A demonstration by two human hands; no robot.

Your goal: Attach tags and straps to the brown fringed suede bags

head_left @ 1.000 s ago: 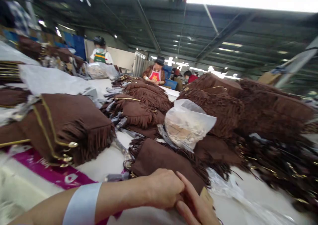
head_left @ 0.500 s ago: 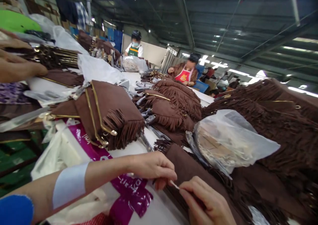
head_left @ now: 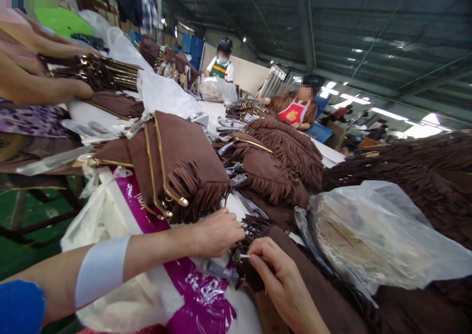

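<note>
Grip pinched closed, right hand (head_left: pixel 278 272) holds white string (head_left: pixel 244 256).

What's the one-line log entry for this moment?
left hand: curled near fringe, hold unclear | right hand: pinching white strip | brown bag: by right hand | plastic bag: right of both hands

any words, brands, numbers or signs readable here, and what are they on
Purple plastic: white lettering, perhaps starting "ka"; turned and creased, so the rest can't be read surely.
Green apron: a small pale mark on the chest, too small to read.
Red apron: a yellow emblem, no readable words.
No numbers or signs are readable.
</note>
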